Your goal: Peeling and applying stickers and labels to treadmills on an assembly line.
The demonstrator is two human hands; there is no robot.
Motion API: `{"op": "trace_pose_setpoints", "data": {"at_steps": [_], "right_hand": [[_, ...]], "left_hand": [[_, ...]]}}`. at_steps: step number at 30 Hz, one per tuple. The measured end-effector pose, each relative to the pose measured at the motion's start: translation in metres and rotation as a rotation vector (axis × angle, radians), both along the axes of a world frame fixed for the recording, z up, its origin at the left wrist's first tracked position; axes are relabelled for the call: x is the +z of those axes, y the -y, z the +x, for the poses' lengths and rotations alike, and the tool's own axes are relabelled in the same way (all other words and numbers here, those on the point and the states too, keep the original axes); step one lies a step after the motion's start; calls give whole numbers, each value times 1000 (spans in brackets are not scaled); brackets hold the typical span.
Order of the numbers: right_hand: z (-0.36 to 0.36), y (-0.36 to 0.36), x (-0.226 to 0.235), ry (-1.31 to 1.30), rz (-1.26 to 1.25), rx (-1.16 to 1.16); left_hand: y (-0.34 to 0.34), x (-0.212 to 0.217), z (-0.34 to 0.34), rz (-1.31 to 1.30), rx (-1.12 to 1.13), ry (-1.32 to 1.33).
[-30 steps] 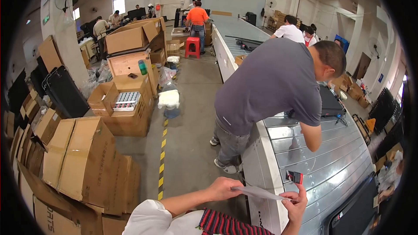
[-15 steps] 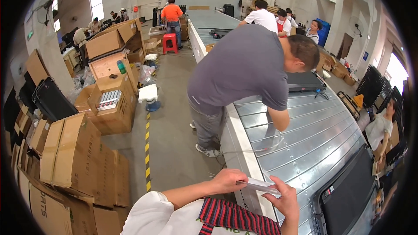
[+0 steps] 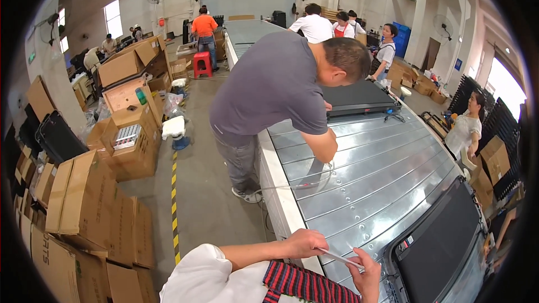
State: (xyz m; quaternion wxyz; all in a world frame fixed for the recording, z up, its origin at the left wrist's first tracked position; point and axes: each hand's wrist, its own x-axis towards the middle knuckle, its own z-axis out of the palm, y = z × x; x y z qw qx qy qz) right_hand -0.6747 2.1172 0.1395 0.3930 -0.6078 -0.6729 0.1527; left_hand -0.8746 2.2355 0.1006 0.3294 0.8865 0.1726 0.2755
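In front of my chest, above the near side of the metal-slatted roller line [image 3: 332,220], a thin white strip [image 3: 338,257] spans my two hands. My left hand [image 3: 305,243] pinches its left end between thumb and fingers. Its right end sits between the thumb and fingers of my right hand [image 3: 368,274]. Seen nearly edge-on, the strip's material is unclear. Right of my hands, a long black panel with a raised dark frame [image 3: 435,255] lies on the line. My forearm and a white sleeve [image 3: 197,275] come in from below.
A co-worker in a grey shirt [image 3: 264,87] leans over the line, near another black panel [image 3: 359,100]. Stacked cartons [image 3: 84,202] stand left of the striped floor tape [image 3: 175,207]. A person [image 3: 469,126] stands at the line's right side. Others work farther back.
My view has shifted, moving the scene left. The white strip has turned from its broad side to nearly edge-on, still between my hands. The grey-shirted co-worker's head is turned more toward the line.
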Motion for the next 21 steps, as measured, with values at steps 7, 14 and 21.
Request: {"op": "trace_pose_setpoints", "data": {"at_steps": [7, 14, 21], "right_hand": [[14, 2, -4, 105, -175, -9], [19, 3, -20, 233, -104, -49], [2, -26, -36, 73, 109, 147]], "left_hand": [[-5, 0, 8, -27, -1, -3], [-5, -18, 0, 5, 52, -300], [13, -27, -40, 84, 246, -74]]}}
